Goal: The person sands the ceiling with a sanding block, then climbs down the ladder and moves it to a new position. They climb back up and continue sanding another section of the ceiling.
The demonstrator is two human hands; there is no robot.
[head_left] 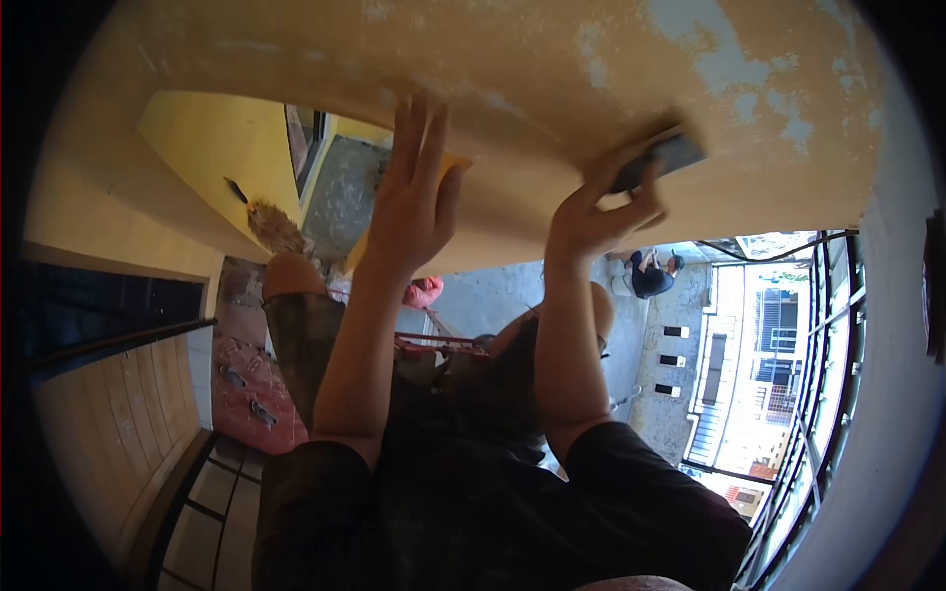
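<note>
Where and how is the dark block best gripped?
Probably by opposite edges, from the person's side: the dark block looks flat and slab-like, so its narrow edges suit thumb and fingers, leaving the face toward the yellow surface free. The right hand already holds it; blur hides exact contacts.

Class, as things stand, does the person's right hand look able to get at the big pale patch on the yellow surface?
Probably yes. The right hand, gripping a dark block, is raised near the pale patch, and nothing appears to stand between them.

2 hands [406, 212] [591, 222], 1 block [668, 160]
</note>
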